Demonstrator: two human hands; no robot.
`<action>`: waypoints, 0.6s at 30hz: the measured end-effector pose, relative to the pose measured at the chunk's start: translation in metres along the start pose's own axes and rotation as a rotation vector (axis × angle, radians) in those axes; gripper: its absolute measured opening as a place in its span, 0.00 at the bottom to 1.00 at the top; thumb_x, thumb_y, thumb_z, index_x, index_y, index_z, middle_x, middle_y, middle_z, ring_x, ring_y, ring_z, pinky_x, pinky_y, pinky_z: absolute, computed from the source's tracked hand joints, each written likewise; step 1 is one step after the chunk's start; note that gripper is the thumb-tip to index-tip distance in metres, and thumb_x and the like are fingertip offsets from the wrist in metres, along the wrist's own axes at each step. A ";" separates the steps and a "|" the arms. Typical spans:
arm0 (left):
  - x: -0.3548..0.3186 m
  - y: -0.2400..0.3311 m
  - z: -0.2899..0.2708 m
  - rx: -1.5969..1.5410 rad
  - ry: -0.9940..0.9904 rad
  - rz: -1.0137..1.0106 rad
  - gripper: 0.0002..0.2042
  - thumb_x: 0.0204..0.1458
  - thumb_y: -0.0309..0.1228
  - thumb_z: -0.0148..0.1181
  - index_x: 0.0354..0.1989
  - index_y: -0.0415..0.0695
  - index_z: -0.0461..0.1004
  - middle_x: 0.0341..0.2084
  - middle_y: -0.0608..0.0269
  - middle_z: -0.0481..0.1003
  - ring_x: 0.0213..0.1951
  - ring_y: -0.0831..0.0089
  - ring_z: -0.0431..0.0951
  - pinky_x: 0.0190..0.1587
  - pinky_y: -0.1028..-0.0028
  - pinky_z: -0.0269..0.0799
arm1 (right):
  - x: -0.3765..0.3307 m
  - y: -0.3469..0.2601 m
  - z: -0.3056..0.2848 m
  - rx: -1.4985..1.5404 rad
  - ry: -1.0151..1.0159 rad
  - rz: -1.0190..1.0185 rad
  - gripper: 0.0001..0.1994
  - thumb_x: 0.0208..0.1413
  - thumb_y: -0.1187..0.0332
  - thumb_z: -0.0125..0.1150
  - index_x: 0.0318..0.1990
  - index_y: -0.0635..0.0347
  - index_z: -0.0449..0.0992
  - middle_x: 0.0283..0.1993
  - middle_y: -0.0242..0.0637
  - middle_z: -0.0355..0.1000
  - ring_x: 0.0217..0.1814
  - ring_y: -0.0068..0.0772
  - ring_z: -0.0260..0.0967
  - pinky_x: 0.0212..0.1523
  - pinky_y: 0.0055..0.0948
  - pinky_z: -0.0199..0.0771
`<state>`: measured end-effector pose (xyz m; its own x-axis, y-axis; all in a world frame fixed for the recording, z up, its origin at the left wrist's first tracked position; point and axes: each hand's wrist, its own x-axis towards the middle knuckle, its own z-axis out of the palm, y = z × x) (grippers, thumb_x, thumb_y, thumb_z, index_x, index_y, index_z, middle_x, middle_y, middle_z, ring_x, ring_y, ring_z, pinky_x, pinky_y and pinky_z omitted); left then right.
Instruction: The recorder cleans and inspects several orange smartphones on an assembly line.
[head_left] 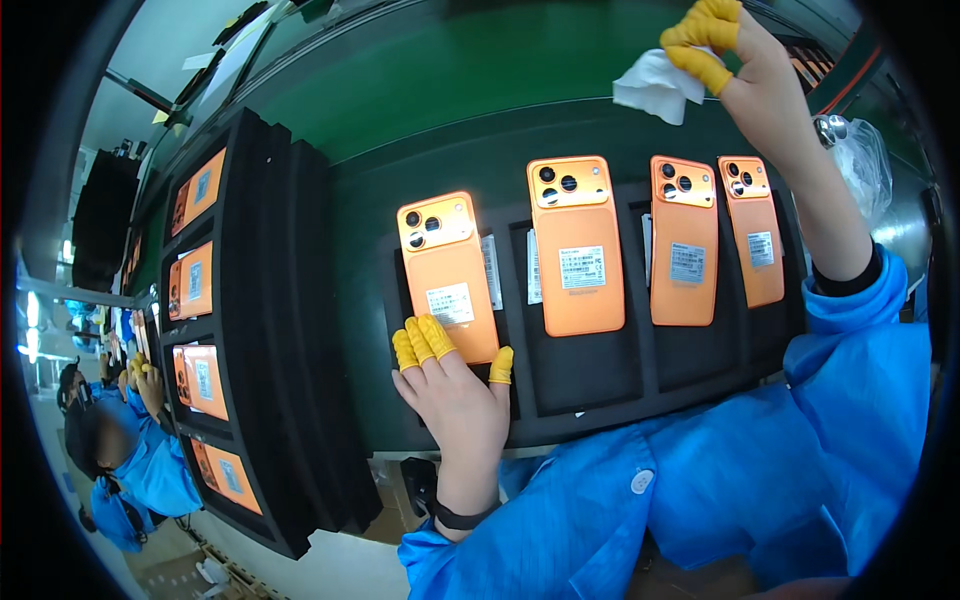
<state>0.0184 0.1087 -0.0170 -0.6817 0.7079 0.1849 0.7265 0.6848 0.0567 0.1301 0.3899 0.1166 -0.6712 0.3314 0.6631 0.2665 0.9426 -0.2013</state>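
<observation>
My left hand (455, 400), in yellow finger cots, lies with its fingers stretched over the lower end of the leftmost orange smartphone (448, 270). That phone rests back up, its triple camera at the far end and a white label below. Raised at the upper right, my right hand (715, 50) also wears yellow finger cots and pinches a crumpled white wiping cloth (655, 87). Three more orange phones lie to the right: one in the middle (577, 235), a second (683, 260) beside it, and a third (752, 250) below my right forearm. All rest on a black compartmented tray (590, 375).
At left stands a stack of black trays (290, 300), its top one holding several orange phones (205, 382). A co-worker in blue (150, 450) is beyond it. Green work surface (450, 90) stretches behind the tray. A clear plastic bag (862, 165) sits at far right.
</observation>
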 end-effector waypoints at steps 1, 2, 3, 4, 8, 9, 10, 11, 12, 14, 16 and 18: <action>0.000 0.001 0.002 -0.010 -0.055 -0.022 0.36 0.38 0.45 0.63 0.48 0.28 0.58 0.44 0.41 0.63 0.49 0.47 0.61 0.55 0.50 0.48 | 0.007 -0.011 0.005 0.037 0.064 -0.033 0.04 0.40 0.76 0.61 0.26 0.63 0.73 0.28 0.38 0.65 0.33 0.36 0.64 0.33 0.27 0.64; 0.000 0.002 0.003 -0.001 -0.005 -0.021 0.33 0.38 0.44 0.63 0.46 0.29 0.60 0.42 0.41 0.65 0.47 0.49 0.63 0.55 0.48 0.48 | 0.012 -0.003 0.014 0.089 0.074 -0.101 0.03 0.40 0.76 0.61 0.26 0.63 0.74 0.26 0.37 0.64 0.30 0.35 0.63 0.32 0.27 0.64; 0.001 0.003 0.004 -0.003 -0.003 -0.024 0.33 0.38 0.44 0.63 0.46 0.29 0.60 0.42 0.41 0.65 0.47 0.49 0.63 0.55 0.48 0.48 | 0.012 -0.002 0.019 0.088 0.074 -0.105 0.03 0.40 0.76 0.61 0.26 0.63 0.74 0.26 0.37 0.64 0.30 0.35 0.63 0.32 0.27 0.64; 0.002 0.004 0.004 0.008 0.025 -0.012 0.34 0.38 0.42 0.64 0.46 0.27 0.58 0.42 0.39 0.63 0.48 0.47 0.60 0.54 0.50 0.48 | 0.014 -0.006 0.023 0.121 0.046 -0.072 0.04 0.40 0.76 0.61 0.26 0.63 0.74 0.26 0.37 0.64 0.30 0.35 0.63 0.31 0.27 0.64; 0.011 0.003 0.002 -0.230 -0.038 -0.102 0.38 0.33 0.35 0.68 0.48 0.25 0.53 0.41 0.40 0.60 0.50 0.45 0.53 0.52 0.52 0.48 | 0.019 -0.023 0.029 0.137 0.023 -0.071 0.04 0.40 0.76 0.61 0.26 0.63 0.74 0.26 0.38 0.64 0.30 0.35 0.63 0.32 0.27 0.64; 0.010 0.002 0.004 -0.232 -0.038 -0.108 0.38 0.33 0.35 0.68 0.48 0.25 0.53 0.41 0.40 0.60 0.50 0.45 0.53 0.52 0.52 0.48 | 0.021 -0.030 0.029 0.129 0.025 -0.067 0.04 0.40 0.76 0.61 0.27 0.63 0.74 0.26 0.38 0.64 0.31 0.35 0.63 0.32 0.28 0.64; 0.008 0.001 0.008 -0.245 0.070 -0.083 0.40 0.31 0.33 0.69 0.50 0.26 0.52 0.42 0.41 0.58 0.51 0.45 0.51 0.52 0.52 0.48 | 0.023 -0.032 0.032 0.130 0.021 -0.071 0.04 0.40 0.76 0.61 0.27 0.63 0.74 0.26 0.38 0.64 0.31 0.35 0.63 0.32 0.28 0.64; 0.007 0.003 0.011 -0.260 0.181 -0.054 0.42 0.28 0.30 0.70 0.52 0.27 0.50 0.43 0.41 0.55 0.52 0.45 0.50 0.52 0.52 0.48 | 0.024 -0.032 0.034 0.135 0.016 -0.067 0.04 0.40 0.76 0.61 0.27 0.63 0.75 0.26 0.38 0.64 0.31 0.35 0.63 0.32 0.28 0.64; 0.007 0.006 0.009 -0.266 0.183 -0.055 0.42 0.28 0.30 0.70 0.52 0.27 0.50 0.43 0.41 0.55 0.52 0.45 0.50 0.52 0.52 0.48 | 0.024 -0.032 0.036 0.140 0.010 -0.062 0.04 0.40 0.75 0.61 0.27 0.63 0.75 0.26 0.37 0.64 0.31 0.36 0.63 0.32 0.28 0.64; 0.007 0.010 0.003 -0.176 0.288 0.020 0.39 0.30 0.30 0.69 0.52 0.33 0.53 0.45 0.41 0.53 0.50 0.45 0.55 0.52 0.48 0.50 | 0.020 -0.017 0.049 0.129 0.002 -0.123 0.05 0.42 0.75 0.60 0.29 0.63 0.74 0.30 0.36 0.65 0.34 0.33 0.64 0.36 0.25 0.64; 0.006 0.012 0.004 -0.185 0.308 0.048 0.41 0.29 0.28 0.69 0.54 0.34 0.51 0.46 0.42 0.52 0.51 0.46 0.53 0.51 0.51 0.51 | 0.017 -0.012 0.060 0.155 -0.003 -0.172 0.06 0.43 0.76 0.60 0.32 0.64 0.74 0.34 0.35 0.65 0.37 0.31 0.65 0.40 0.23 0.65; 0.005 0.011 0.006 -0.196 0.323 0.079 0.44 0.27 0.26 0.70 0.56 0.35 0.49 0.47 0.42 0.50 0.52 0.47 0.50 0.50 0.53 0.52 | 0.016 -0.020 0.068 0.159 -0.018 -0.169 0.06 0.43 0.76 0.60 0.32 0.64 0.74 0.34 0.35 0.65 0.37 0.31 0.65 0.40 0.24 0.65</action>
<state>0.0225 0.1214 -0.0209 -0.5834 0.6446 0.4940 0.7996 0.5623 0.2106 0.0669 0.3792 0.0828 -0.7099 0.1672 0.6842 0.0378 0.9790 -0.2001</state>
